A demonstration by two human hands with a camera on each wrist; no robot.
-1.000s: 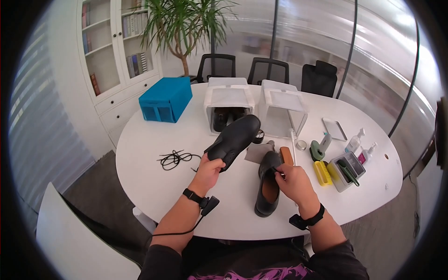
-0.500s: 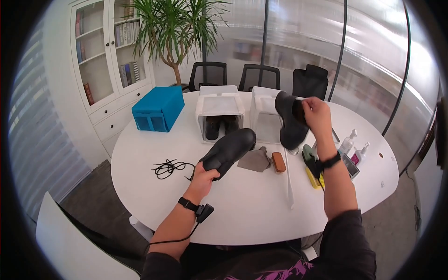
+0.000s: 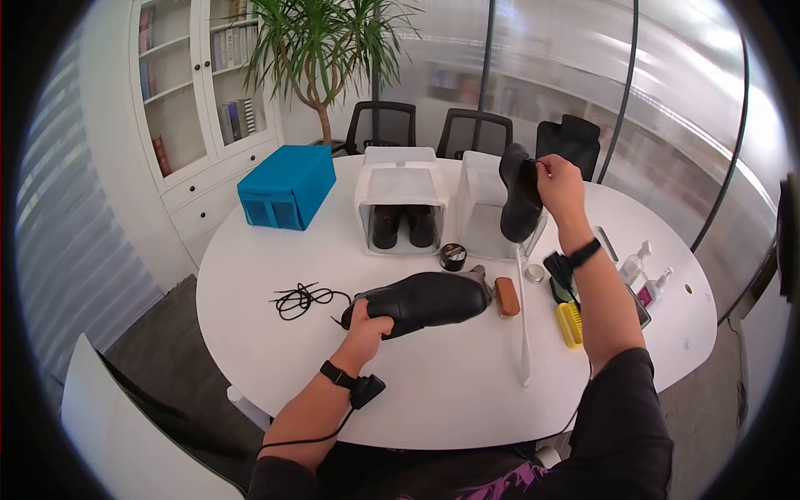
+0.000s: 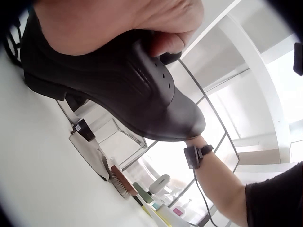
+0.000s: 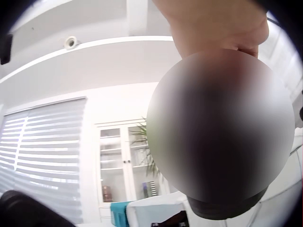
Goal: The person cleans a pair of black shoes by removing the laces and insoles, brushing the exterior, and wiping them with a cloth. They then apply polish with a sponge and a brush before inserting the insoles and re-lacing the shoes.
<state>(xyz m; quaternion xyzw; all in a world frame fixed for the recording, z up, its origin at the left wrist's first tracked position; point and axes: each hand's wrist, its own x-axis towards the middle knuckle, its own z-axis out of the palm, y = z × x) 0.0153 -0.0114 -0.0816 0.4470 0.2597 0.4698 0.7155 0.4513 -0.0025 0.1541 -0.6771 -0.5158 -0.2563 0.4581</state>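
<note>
My left hand (image 3: pixel 364 333) grips the heel end of a black shoe (image 3: pixel 429 302), held nearly level over the table, toe pointing right; the left wrist view shows the lace holes of this shoe (image 4: pixel 137 90). My right hand (image 3: pixel 560 185) pinches the opening edge of a second black shoe (image 3: pixel 520 200), which hangs toe down before the right white box (image 3: pixel 482 204). In the right wrist view a round blur covers most of that shoe.
Black laces (image 3: pixel 302 300) lie on the left. Behind stand a blue box (image 3: pixel 287 187) and a white box (image 3: pixel 400 179) holding dark shoes. Rightward are a black tin (image 3: pixel 452 257), wooden brush (image 3: pixel 506 297), white stick (image 3: pixel 524 333), yellow brush (image 3: pixel 570 325) and bottles (image 3: pixel 635 262).
My right hand has lifted the second shoe off the table, up and away to the back right. The shoe in my left hand has swung from a diagonal to nearly level.
</note>
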